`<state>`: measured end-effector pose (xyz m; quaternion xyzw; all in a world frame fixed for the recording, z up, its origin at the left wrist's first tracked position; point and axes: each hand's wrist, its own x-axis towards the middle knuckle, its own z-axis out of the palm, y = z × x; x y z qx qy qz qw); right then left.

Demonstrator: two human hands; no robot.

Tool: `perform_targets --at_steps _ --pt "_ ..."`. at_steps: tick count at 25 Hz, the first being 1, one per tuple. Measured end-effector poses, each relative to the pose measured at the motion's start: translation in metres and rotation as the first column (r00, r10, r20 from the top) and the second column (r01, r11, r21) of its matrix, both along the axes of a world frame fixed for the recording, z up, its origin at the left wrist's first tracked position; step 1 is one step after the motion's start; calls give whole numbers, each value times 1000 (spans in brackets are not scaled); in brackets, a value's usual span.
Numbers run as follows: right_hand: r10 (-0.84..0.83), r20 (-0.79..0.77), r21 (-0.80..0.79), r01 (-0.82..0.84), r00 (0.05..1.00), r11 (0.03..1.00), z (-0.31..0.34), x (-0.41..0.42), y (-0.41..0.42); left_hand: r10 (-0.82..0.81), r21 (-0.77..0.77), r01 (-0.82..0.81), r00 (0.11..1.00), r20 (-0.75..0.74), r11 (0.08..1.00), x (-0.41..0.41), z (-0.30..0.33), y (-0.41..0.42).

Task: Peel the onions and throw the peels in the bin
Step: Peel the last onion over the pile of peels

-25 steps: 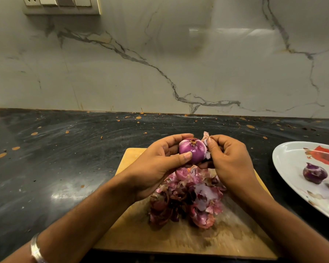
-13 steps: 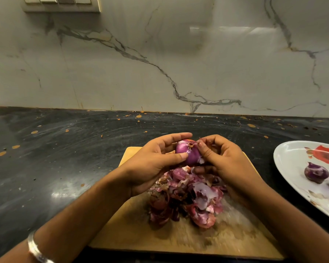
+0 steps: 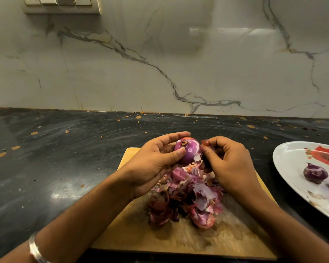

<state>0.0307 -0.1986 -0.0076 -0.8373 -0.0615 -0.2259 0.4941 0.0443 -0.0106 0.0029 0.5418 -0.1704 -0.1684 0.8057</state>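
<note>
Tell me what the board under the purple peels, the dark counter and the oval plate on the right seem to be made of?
The tan rectangular cutting board looks like wood: matt, with grain and worn stains. The black speckled countertop looks like polished stone, perhaps granite, since it mirrors light in a glossy patch. The white oval plate with red print is smooth and shiny, either melamine or glazed ceramic; the picture cannot settle which.

Black countertop (image 3: 68, 168) w/ orange specks, wet sheen near front-left. Wood cutting board (image 3: 160, 238) centre-front. White plate (image 3: 291, 160) w/ red print at right edge, partly cut off. Marble backsplash (image 3: 160, 63), grey veins. Switch panel (image 3: 61, 4) top-left.
</note>
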Motion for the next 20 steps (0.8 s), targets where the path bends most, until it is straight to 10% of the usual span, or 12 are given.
perform_targets --at_steps 11,20 --pt "92 62 -457 -53 994 888 5 -9 11 142 -184 -167 980 -143 969 3 -3 -7" --pt "200 52 -351 -169 979 921 1 -12 11 217 -96 -231 966 -141 968 6 -5 -2"
